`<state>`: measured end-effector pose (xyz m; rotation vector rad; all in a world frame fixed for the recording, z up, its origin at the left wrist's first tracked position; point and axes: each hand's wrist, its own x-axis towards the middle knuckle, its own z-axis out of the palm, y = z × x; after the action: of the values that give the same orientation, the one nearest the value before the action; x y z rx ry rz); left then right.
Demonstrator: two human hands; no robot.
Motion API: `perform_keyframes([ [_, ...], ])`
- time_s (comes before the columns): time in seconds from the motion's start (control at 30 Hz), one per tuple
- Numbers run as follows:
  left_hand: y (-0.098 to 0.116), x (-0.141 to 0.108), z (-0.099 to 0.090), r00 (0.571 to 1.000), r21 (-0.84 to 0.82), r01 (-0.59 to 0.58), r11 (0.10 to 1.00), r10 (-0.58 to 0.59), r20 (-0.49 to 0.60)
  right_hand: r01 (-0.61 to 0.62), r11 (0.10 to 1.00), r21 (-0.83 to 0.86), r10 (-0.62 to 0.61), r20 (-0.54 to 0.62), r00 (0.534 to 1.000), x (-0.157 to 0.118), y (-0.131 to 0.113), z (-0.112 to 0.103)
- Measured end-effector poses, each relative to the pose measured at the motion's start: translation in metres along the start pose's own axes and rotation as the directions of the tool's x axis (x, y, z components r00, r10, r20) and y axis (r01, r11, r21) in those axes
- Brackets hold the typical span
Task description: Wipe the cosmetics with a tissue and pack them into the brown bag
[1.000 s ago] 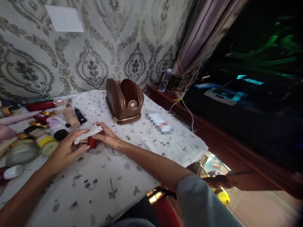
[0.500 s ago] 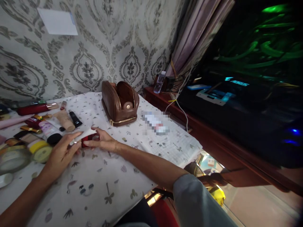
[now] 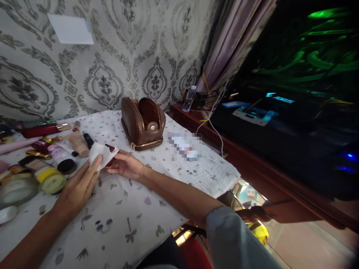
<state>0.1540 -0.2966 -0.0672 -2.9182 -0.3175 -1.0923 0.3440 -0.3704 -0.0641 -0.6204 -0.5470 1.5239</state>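
Observation:
A white tissue (image 3: 98, 151) is pinched in my left hand (image 3: 80, 185), fingers closed, and lies against a small dark red object. My right hand (image 3: 130, 165) grips that dark red glossy object (image 3: 111, 163) by its right side; its kind is mostly hidden by fingers and tissue. Close to my left hand lie a black tube (image 3: 88, 139), a beige tube (image 3: 78, 145), a purple-and-white bottle (image 3: 57, 154) with a black cap, and a yellow-rimmed jar (image 3: 53, 182). Beyond the hands stands a brown cosmetic bag (image 3: 147, 139), its top unzipped.
More cosmetics, among them a dark red bottle (image 3: 42, 130) and a large round jar (image 3: 18, 190), crowd the left of the cloth-covered table (image 3: 134, 243). A pixelated item (image 3: 185, 146) lies right of the bag. A clear bottle (image 3: 189, 100), cables (image 3: 217, 129) and a dark computer case (image 3: 280, 149) are farther right.
The white tissue has turned and spread wider over the dark red object, following my left hand's movement. The red object has tilted in my right hand. The bag has not moved.

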Motion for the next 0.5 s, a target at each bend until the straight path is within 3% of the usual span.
perform_keyframes([
  [0.1,0.001,-0.001,0.001,0.997,-0.004,0.052,0.999,-0.052,-0.056,-0.017,0.999,-0.04,0.02,0.058,0.998,-0.004,-0.001,0.002],
  [0.2,0.001,-0.002,0.002,0.979,-0.048,0.203,0.978,-0.204,-0.025,-0.006,0.998,-0.058,0.011,0.078,0.997,-0.004,-0.001,0.003],
  [0.37,0.005,0.003,-0.003,0.896,-0.168,0.444,0.88,-0.441,0.053,0.02,0.996,-0.091,-0.017,0.032,0.999,-0.002,0.002,0.003],
  [0.5,0.009,0.008,-0.004,0.84,-0.243,0.54,0.806,-0.532,0.104,0.061,0.993,-0.097,-0.057,0.045,0.997,-0.001,0.005,0.006],
])
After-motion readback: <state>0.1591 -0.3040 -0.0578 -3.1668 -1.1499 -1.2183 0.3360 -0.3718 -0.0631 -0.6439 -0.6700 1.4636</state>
